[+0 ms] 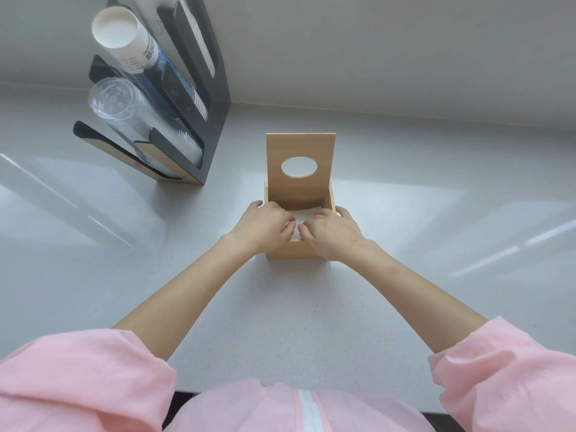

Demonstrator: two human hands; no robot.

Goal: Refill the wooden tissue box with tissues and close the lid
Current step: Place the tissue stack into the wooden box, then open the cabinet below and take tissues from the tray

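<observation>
I see one square light-wood tissue box (pixel 291 251) standing mid-counter on the pale grey speckled countertop (pixel 280 322), its flat wooden lid (pixel 301 141) with one oval hole raised upright at the far wall. Inside lies one stack of white tissues (pixel 304 213), mostly covered by my two hands. My left hand (pixel 265 226) presses down on the stack with curled fingers; my right hand (pixel 330 233) does the same just beside it, thumbs nearly touching. Whether either pinches a sheet, I cannot tell. Two pink sleeves (pixel 78 378) frame the bottom edge. Far left stands one black cup dispenser rack (pixel 215 88) holding one white paper-cup stack (pixel 124 35) and one clear plastic-cup stack (pixel 124 110); its top is cut off.
</observation>
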